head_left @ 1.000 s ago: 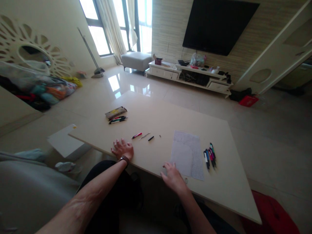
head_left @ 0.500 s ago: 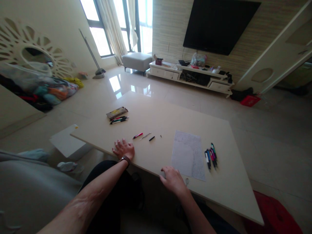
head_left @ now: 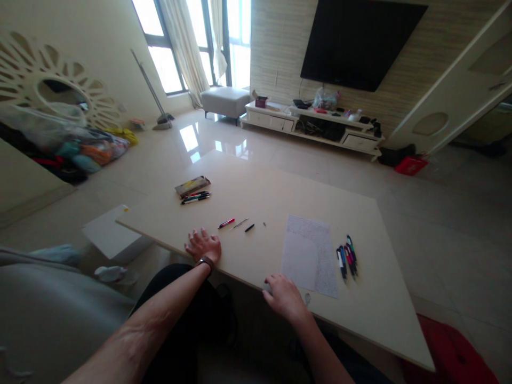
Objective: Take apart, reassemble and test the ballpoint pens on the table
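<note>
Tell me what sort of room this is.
Probably a home living room: a large black flat television hangs on the wall above a long low white cabinet, and a grey padded footstool stands near the window.

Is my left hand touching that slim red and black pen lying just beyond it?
Apart. The head view shows bare cream tabletop between the left hand and the slim red and black pen.

Smooth, satin-looking cream rectangular tabletop (head_left: pixel 280 194), thin matt white paper sheet (head_left: pixel 302 256), slim pink-and-black plastic-looking pen (head_left: pixel 226 223), narrow silvery metallic-looking rod (head_left: pixel 240 223), glossy pale tiled floor (head_left: pixel 148 157), long cream cloth curtain (head_left: pixel 183 48)
</note>
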`<action>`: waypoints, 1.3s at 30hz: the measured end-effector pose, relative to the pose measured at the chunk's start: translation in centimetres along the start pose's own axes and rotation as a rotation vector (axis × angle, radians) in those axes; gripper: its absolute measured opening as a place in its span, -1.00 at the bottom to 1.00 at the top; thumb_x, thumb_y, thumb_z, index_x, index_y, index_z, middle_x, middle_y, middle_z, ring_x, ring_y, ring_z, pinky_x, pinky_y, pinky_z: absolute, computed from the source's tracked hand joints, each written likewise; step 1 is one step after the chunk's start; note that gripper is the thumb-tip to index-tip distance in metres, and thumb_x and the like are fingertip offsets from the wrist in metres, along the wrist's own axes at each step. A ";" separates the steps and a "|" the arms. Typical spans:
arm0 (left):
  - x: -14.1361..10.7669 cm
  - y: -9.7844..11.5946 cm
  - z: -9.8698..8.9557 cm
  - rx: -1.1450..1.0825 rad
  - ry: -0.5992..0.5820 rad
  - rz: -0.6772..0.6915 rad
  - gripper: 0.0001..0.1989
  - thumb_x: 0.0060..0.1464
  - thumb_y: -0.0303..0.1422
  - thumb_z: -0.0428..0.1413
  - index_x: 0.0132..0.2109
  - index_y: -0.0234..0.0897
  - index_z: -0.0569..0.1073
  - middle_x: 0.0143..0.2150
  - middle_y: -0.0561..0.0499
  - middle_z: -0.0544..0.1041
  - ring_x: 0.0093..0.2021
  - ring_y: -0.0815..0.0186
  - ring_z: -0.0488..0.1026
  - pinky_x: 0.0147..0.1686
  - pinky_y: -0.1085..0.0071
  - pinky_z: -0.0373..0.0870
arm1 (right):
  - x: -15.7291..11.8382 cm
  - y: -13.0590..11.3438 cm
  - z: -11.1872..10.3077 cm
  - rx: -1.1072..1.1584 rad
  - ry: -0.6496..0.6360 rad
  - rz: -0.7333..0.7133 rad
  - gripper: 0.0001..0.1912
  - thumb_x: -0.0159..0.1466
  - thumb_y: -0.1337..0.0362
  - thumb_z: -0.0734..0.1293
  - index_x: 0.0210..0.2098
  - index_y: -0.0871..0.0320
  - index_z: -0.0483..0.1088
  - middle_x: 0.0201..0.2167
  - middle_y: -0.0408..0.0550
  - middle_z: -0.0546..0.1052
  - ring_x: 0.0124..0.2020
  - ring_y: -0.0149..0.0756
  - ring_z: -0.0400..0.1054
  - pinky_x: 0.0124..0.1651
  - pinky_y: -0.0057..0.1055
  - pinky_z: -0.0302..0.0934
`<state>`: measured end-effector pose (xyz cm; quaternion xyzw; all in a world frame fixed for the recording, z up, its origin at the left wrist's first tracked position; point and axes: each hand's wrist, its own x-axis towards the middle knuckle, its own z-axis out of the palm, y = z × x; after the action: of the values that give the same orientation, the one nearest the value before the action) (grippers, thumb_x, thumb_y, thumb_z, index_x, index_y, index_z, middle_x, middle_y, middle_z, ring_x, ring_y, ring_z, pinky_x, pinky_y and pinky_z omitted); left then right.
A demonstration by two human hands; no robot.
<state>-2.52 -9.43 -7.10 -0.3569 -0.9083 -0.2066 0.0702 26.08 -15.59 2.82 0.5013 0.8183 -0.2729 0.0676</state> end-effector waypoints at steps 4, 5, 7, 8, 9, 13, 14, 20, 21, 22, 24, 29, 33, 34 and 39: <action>-0.1 0.1 -0.1 -0.002 0.012 0.001 -0.48 0.21 -0.34 -0.11 0.26 -0.42 0.35 0.35 -0.39 0.24 0.41 -0.10 0.07 0.29 -0.23 0.00 | -0.1 -0.1 0.0 -0.011 -0.003 -0.006 -0.71 0.32 0.22 0.26 -0.05 0.19 0.47 -0.02 0.09 0.51 0.06 -0.11 0.35 0.11 -0.24 0.20; -0.1 0.1 0.0 -0.002 0.014 -0.002 -0.48 0.21 -0.33 -0.11 0.26 -0.42 0.35 0.36 -0.39 0.24 0.41 -0.10 0.07 0.29 -0.23 0.00 | -0.1 -0.1 0.0 -0.010 -0.003 -0.009 -0.71 0.32 0.22 0.26 -0.04 0.19 0.47 -0.03 0.09 0.51 0.06 -0.11 0.35 0.11 -0.24 0.20; -0.1 0.1 0.0 -0.003 0.020 -0.009 -0.48 0.22 -0.32 -0.11 0.26 -0.42 0.36 0.35 -0.38 0.25 0.41 -0.10 0.07 0.30 -0.22 0.00 | -0.1 -0.1 0.1 -0.006 -0.004 -0.015 -0.71 0.32 0.22 0.25 -0.04 0.18 0.47 -0.03 0.09 0.50 0.06 -0.12 0.34 0.11 -0.25 0.19; -0.1 0.1 0.1 -0.003 0.020 -0.009 -0.48 0.22 -0.32 -0.12 0.26 -0.42 0.36 0.35 -0.38 0.25 0.40 -0.10 0.07 0.30 -0.22 -0.01 | -0.1 -0.2 0.0 -0.004 -0.004 -0.016 -0.71 0.32 0.22 0.26 -0.04 0.18 0.47 -0.03 0.09 0.50 0.06 -0.12 0.34 0.11 -0.26 0.19; -0.1 0.1 0.1 -0.002 0.021 -0.009 -0.48 0.22 -0.32 -0.12 0.26 -0.42 0.35 0.35 -0.38 0.25 0.40 -0.10 0.07 0.30 -0.22 -0.01 | -0.1 -0.2 0.0 -0.004 -0.004 -0.016 -0.71 0.32 0.22 0.26 -0.05 0.18 0.47 -0.03 0.09 0.50 0.06 -0.12 0.34 0.11 -0.26 0.19; -0.1 0.1 0.1 -0.004 0.014 -0.009 -0.47 0.21 -0.32 -0.09 0.27 -0.42 0.35 0.35 -0.40 0.24 0.41 -0.10 0.05 0.30 -0.22 -0.01 | -0.1 -0.2 -0.1 -0.010 -0.011 -0.013 -0.72 0.31 0.21 0.26 -0.06 0.17 0.47 -0.04 0.09 0.50 0.06 -0.11 0.34 0.10 -0.26 0.20; -0.1 0.1 0.1 -0.006 0.013 -0.012 -0.47 0.21 -0.31 -0.09 0.26 -0.42 0.35 0.35 -0.39 0.24 0.41 -0.10 0.05 0.29 -0.22 -0.01 | -0.1 -0.2 -0.1 -0.012 -0.013 -0.014 -0.72 0.31 0.21 0.26 -0.06 0.17 0.47 -0.04 0.09 0.50 0.06 -0.11 0.34 0.10 -0.26 0.20; 0.0 0.2 0.0 -0.001 0.020 -0.017 -0.49 0.21 -0.32 -0.08 0.25 -0.40 0.36 0.35 -0.37 0.25 0.40 -0.08 0.08 0.30 -0.21 -0.01 | -0.1 -0.1 0.1 -0.014 -0.018 -0.015 -0.70 0.31 0.21 0.26 -0.03 0.17 0.47 0.00 0.10 0.49 0.09 -0.10 0.33 0.11 -0.25 0.20; 0.0 0.2 0.0 -0.003 0.019 -0.019 -0.49 0.21 -0.32 -0.08 0.25 -0.40 0.36 0.36 -0.37 0.25 0.40 -0.08 0.07 0.30 -0.21 -0.02 | -0.1 -0.2 0.1 -0.018 -0.022 -0.014 -0.70 0.31 0.21 0.26 -0.02 0.17 0.47 0.00 0.10 0.49 0.09 -0.10 0.33 0.11 -0.25 0.20; 0.0 0.2 0.0 -0.006 0.017 -0.021 -0.48 0.21 -0.32 -0.09 0.26 -0.40 0.36 0.36 -0.37 0.24 0.41 -0.08 0.07 0.30 -0.21 -0.02 | -0.1 -0.2 0.1 -0.021 -0.025 -0.013 -0.70 0.31 0.21 0.26 -0.02 0.17 0.47 0.00 0.10 0.49 0.09 -0.10 0.33 0.11 -0.25 0.20; 0.0 0.3 -0.1 -0.012 0.009 -0.023 -0.48 0.21 -0.33 -0.10 0.26 -0.42 0.35 0.36 -0.38 0.24 0.41 -0.09 0.06 0.30 -0.22 -0.01 | -0.1 -0.2 0.0 -0.023 -0.023 -0.016 -0.70 0.32 0.22 0.26 -0.02 0.18 0.47 -0.01 0.10 0.49 0.08 -0.10 0.33 0.11 -0.25 0.20; -0.1 0.3 -0.3 -0.008 -0.002 -0.013 -0.47 0.22 -0.33 -0.11 0.27 -0.44 0.34 0.36 -0.39 0.24 0.40 -0.11 0.06 0.30 -0.21 -0.02 | -0.1 -0.2 0.0 -0.022 -0.019 -0.024 -0.69 0.31 0.22 0.26 -0.02 0.18 0.48 0.00 0.10 0.48 0.08 -0.10 0.32 0.11 -0.26 0.20; -0.1 0.2 0.0 -0.004 0.013 -0.017 -0.47 0.22 -0.32 -0.11 0.27 -0.42 0.34 0.36 -0.37 0.23 0.41 -0.10 0.05 0.31 -0.21 -0.03 | -0.1 -0.2 0.1 -0.019 -0.023 -0.025 -0.70 0.31 0.22 0.26 -0.02 0.16 0.48 0.00 0.10 0.48 0.09 -0.10 0.32 0.12 -0.26 0.20; -0.1 0.1 0.1 -0.003 0.015 -0.015 -0.47 0.22 -0.31 -0.11 0.27 -0.42 0.34 0.36 -0.37 0.23 0.41 -0.10 0.05 0.31 -0.21 -0.03 | -0.1 -0.2 0.1 -0.020 -0.022 -0.026 -0.70 0.31 0.22 0.27 -0.03 0.16 0.48 0.00 0.09 0.48 0.09 -0.11 0.32 0.11 -0.26 0.20; 0.0 0.1 0.2 -0.007 0.013 -0.017 -0.47 0.21 -0.32 -0.10 0.26 -0.43 0.35 0.35 -0.39 0.24 0.41 -0.09 0.05 0.30 -0.21 -0.02 | -0.1 -0.2 0.2 -0.026 -0.019 -0.032 -0.71 0.31 0.22 0.26 -0.03 0.16 0.48 0.00 0.10 0.48 0.09 -0.10 0.31 0.12 -0.25 0.19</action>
<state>-2.44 -9.28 -7.19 -0.3480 -0.9101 -0.2127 0.0732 25.89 -15.83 2.77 0.4847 0.8289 -0.2682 0.0775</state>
